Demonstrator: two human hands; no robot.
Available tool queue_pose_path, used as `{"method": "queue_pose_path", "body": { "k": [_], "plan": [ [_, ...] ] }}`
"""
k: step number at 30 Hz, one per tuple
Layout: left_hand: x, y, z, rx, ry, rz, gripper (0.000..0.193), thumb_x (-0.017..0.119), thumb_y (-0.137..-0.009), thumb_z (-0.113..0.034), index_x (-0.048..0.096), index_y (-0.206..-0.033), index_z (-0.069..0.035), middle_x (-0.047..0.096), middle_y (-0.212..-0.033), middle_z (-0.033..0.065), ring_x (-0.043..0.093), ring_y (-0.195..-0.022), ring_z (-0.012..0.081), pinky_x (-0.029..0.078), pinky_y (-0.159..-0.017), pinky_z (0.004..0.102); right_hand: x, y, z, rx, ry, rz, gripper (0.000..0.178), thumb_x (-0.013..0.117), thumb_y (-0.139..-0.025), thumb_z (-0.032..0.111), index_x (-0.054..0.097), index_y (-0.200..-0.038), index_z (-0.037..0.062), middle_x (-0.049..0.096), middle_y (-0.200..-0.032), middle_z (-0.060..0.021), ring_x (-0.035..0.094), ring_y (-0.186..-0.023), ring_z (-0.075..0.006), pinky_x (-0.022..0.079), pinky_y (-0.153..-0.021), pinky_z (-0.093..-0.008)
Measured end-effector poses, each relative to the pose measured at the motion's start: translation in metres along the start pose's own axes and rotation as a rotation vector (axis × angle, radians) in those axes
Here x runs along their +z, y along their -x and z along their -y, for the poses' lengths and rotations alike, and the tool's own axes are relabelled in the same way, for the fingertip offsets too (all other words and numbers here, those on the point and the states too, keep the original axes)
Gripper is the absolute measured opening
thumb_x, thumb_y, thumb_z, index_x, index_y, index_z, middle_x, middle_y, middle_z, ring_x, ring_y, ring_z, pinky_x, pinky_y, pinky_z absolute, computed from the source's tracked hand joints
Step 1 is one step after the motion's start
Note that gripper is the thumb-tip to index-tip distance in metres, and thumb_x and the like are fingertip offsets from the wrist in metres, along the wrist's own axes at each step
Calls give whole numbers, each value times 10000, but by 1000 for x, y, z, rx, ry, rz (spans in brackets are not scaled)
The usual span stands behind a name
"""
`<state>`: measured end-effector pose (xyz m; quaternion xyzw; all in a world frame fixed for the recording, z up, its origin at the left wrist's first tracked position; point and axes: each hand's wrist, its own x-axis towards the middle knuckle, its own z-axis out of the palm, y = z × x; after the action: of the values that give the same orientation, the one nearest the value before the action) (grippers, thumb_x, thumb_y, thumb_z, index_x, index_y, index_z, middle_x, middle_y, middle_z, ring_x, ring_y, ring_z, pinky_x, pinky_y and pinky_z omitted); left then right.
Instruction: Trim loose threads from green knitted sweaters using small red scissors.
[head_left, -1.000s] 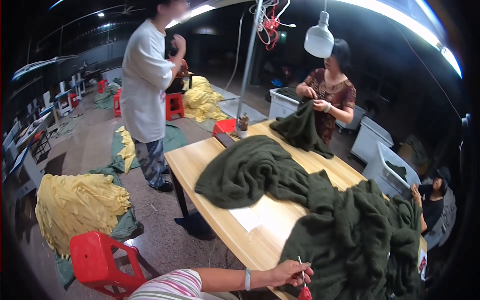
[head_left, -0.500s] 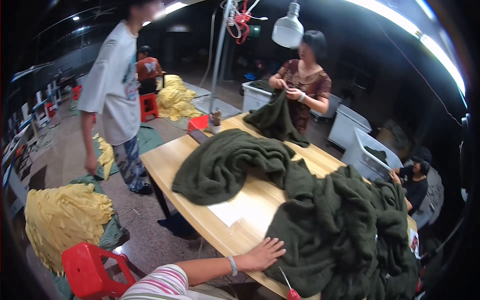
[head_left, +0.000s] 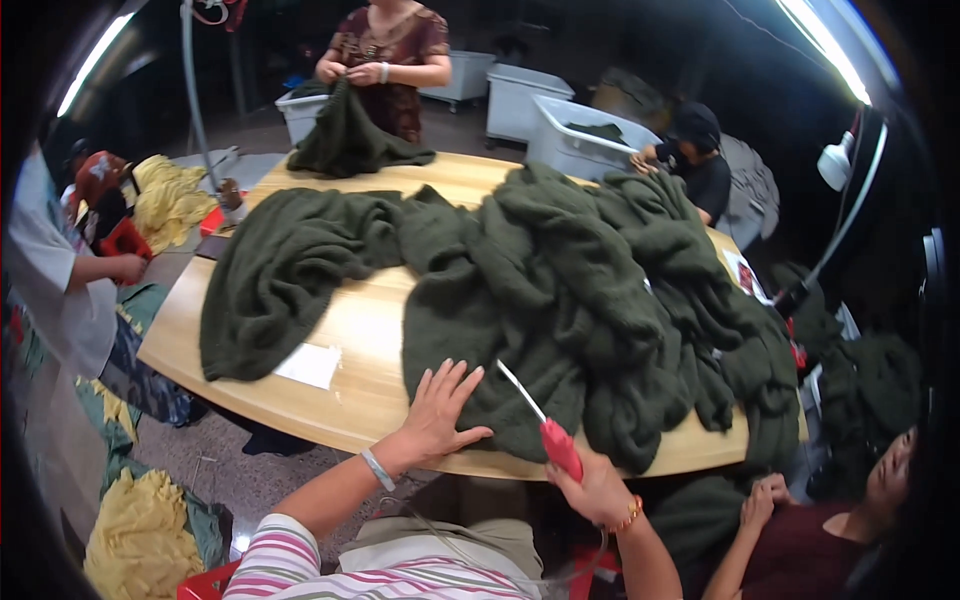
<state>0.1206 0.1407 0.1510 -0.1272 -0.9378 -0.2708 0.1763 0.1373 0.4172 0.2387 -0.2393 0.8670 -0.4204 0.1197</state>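
My left hand (head_left: 440, 412) lies flat at the near edge of a dark green knitted cloth (head_left: 470, 330), its fingers spread. In my right hand (head_left: 598, 488) is a red-handled tool (head_left: 560, 450) with a long thin metal shaft. The shaft points up and left over the cloth, its tip close to my left fingertips. I cannot tell whether the tip touches the cloth. A thin cable runs across my lap toward my right wrist. More of the green cloth is heaped in thick folds to the right, and a bunched length (head_left: 290, 260) lies to the left.
The wooden table (head_left: 365, 415) carries a white paper (head_left: 310, 366). Across it, a person (head_left: 390, 70) handles green cloth; others are at the far right, near right and left. White bins (head_left: 575, 150) stand behind. Yellow cloth (head_left: 145, 535) is piled at lower left, beside a red stool (head_left: 205, 582).
The view has swung right. My right hand has come into sight with the red-handled tool, whose handle end and shaft showed at the lower edge before. My left hand remains on the cloth.
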Motion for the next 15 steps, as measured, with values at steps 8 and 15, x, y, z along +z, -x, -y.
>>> {"method": "queue_pose_path", "body": {
  "k": [8,15],
  "plan": [
    [38,-34,-24,215,6,152,567,704,-676,-86,545,-1221,-78,540,-1007,98,515,-993,287,406,-851,413,-32,-80,-8,-25,-10,-78,306,601,-883,103,556,-1168,4,644,-852,-143,650,-786,-256,509,-712,-339],
    [-17,-40,18,40,221,-83,199,515,-640,85,589,-788,-26,504,-810,143,549,-781,350,469,-663,403,-28,-203,-53,-328,210,-224,365,622,-843,143,553,-1179,16,615,-941,-179,607,-892,-322,483,-796,-392]
  ]
}}
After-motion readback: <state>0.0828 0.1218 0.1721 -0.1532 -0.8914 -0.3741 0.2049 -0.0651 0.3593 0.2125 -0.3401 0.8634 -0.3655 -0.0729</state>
